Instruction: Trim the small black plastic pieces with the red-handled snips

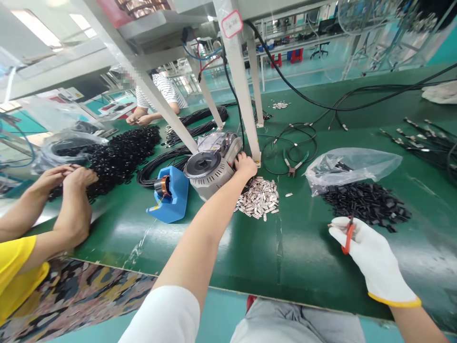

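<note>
My bare left hand [244, 166] reaches forward to the side of a grey tape dispenser machine [210, 164], fingers curled against its right edge. What the fingers grip is hidden. A pile of small silver metal shells [260, 198] lies just under that hand. My right hand [371, 257], in a white glove, is closed on a red-handled tool [348, 237] near the table's front right. Beyond it lies a heap of small black plastic parts [366, 202].
A blue tape holder [170, 195] sits left of the machine. A clear bag [352, 166], green-handled cutters [294, 164] and black cable coils [167, 159] lie behind. A co-worker's hands [66, 177] work at left by black rings [117, 155]; another person [157, 97] sits farther back.
</note>
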The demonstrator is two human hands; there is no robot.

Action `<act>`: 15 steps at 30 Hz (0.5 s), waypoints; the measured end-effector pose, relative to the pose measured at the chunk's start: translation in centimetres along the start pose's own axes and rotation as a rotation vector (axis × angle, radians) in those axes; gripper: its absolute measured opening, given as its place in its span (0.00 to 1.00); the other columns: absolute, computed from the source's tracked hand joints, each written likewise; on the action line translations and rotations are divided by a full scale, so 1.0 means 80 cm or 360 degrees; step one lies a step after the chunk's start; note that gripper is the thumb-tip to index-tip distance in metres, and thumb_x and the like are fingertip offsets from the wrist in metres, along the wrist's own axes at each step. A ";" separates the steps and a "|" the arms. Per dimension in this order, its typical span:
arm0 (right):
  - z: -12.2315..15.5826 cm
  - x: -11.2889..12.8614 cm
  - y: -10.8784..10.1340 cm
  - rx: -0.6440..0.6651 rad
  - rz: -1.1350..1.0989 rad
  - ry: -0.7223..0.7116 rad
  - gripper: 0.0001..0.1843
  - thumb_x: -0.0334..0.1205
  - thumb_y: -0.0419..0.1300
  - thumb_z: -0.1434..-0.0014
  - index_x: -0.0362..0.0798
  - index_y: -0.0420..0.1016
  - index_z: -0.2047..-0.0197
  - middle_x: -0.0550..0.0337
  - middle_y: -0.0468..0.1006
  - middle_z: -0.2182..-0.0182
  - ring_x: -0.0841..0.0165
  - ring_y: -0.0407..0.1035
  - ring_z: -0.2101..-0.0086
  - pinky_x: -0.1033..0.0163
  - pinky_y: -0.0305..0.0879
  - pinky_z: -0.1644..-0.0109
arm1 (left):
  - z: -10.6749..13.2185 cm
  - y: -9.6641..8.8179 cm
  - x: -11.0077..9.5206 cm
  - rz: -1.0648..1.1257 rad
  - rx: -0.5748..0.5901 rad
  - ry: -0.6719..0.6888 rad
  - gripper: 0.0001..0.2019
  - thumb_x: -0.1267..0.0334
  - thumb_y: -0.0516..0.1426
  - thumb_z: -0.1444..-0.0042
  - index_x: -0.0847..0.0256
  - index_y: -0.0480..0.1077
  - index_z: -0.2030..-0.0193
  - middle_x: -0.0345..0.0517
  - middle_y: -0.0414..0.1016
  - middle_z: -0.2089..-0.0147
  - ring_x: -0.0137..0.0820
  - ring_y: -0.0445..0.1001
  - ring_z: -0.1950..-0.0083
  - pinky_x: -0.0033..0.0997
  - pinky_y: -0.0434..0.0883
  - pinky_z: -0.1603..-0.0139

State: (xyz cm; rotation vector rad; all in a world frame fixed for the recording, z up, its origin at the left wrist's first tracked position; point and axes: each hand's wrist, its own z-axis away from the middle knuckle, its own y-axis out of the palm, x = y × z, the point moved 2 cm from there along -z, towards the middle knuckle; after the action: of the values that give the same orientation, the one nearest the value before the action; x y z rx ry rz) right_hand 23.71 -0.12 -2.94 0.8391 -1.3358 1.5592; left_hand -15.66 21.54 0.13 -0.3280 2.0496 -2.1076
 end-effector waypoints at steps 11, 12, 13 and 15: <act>0.000 -0.006 -0.001 -0.0080 0.0146 0.0164 0.30 0.63 0.72 0.51 0.60 0.81 0.48 0.61 0.85 0.48 0.53 0.78 0.47 0.50 0.69 0.38 | -0.075 0.014 0.014 0.0195 0.0048 -0.0041 0.27 0.67 0.59 0.37 0.70 0.66 0.31 0.68 0.51 0.21 0.52 0.56 0.24 0.47 0.60 0.26; 0.000 -0.008 0.000 -0.0101 0.0111 0.0206 0.31 0.64 0.72 0.52 0.60 0.82 0.48 0.61 0.85 0.48 0.53 0.78 0.47 0.50 0.69 0.37 | -0.079 0.016 0.014 0.0224 0.0034 -0.0047 0.25 0.67 0.59 0.37 0.68 0.68 0.33 0.65 0.51 0.21 0.51 0.56 0.23 0.47 0.59 0.25; 0.000 -0.010 0.000 -0.0107 0.0074 0.0237 0.32 0.63 0.73 0.53 0.59 0.82 0.48 0.61 0.85 0.49 0.53 0.77 0.46 0.51 0.68 0.36 | -0.083 0.019 0.014 0.0258 0.0020 -0.0054 0.24 0.67 0.59 0.37 0.66 0.69 0.33 0.63 0.51 0.20 0.50 0.54 0.23 0.47 0.58 0.24; 0.000 -0.012 0.002 -0.0102 0.0027 0.0274 0.33 0.63 0.74 0.55 0.58 0.82 0.48 0.60 0.85 0.49 0.53 0.77 0.46 0.51 0.67 0.34 | -0.091 0.022 0.015 0.0341 0.0007 -0.0087 0.27 0.68 0.59 0.38 0.61 0.67 0.31 0.59 0.51 0.20 0.48 0.51 0.21 0.48 0.55 0.22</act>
State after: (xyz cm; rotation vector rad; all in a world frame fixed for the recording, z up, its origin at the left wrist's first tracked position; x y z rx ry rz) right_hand 23.92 -0.27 -3.85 0.6404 -1.2644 1.5563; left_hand -18.90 28.13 -1.79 -0.1553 1.9532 -1.9547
